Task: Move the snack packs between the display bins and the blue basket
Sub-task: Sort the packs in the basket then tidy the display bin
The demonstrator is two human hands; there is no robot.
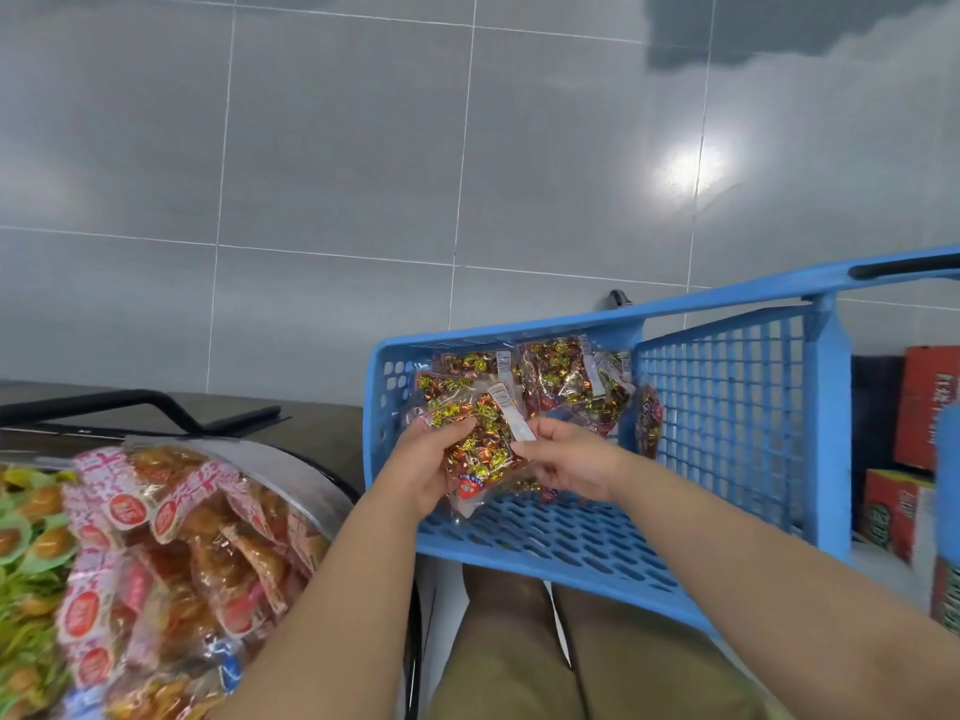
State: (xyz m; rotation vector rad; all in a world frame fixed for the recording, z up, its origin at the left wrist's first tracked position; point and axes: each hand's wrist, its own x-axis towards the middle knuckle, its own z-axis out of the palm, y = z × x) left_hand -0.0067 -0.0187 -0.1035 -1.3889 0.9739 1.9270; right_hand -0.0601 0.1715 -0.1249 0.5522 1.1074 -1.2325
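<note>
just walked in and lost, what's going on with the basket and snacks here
A person holds one pack of foil-wrapped candies with both hands: the left hand grips its side, the right hand pinches its white-labelled edge. They hold it inside the blue basket, where more such packs lie. A display bin of orange snack packs stands to the left.

Your forearms point(332, 589) are bare; below the blue basket point(571, 543), creased olive-tan cloth point(519, 667) covers both your thighs, a dark gap between them.
</note>
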